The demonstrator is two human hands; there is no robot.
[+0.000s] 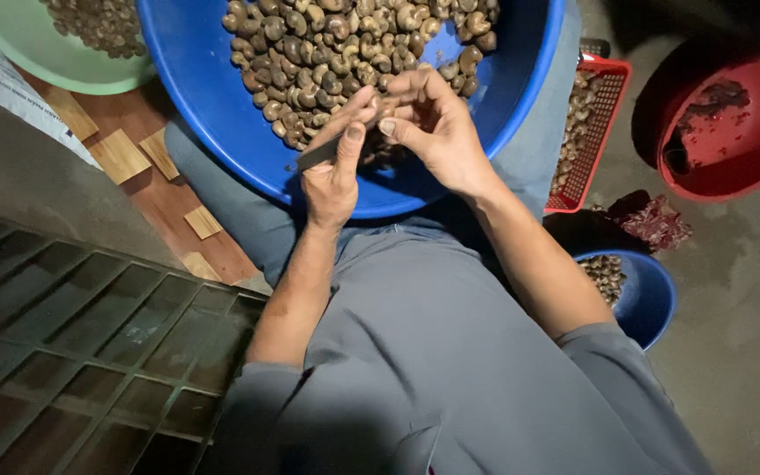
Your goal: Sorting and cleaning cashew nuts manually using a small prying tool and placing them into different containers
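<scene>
A big blue basin [222, 132] rests on my lap, heaped with brown unshelled nuts [345, 44]. Both hands meet over its near side. My left hand [332, 176] grips a small dark knife [318, 156], thumb pressed along the blade. My right hand [442, 132] pinches a single nut [389, 107] between fingertips and thumb, right against the left hand's fingers. The nut is mostly hidden by the fingers.
A green basin [37, 66] with more nuts sits at the top left. Right of my leg stand a red mesh basket [609, 105] of nuts, a red basin [749, 149] and a small blue bowl [653, 303]. Wooden blocks [120, 154] and a dark metal grate [90, 343] lie on the left.
</scene>
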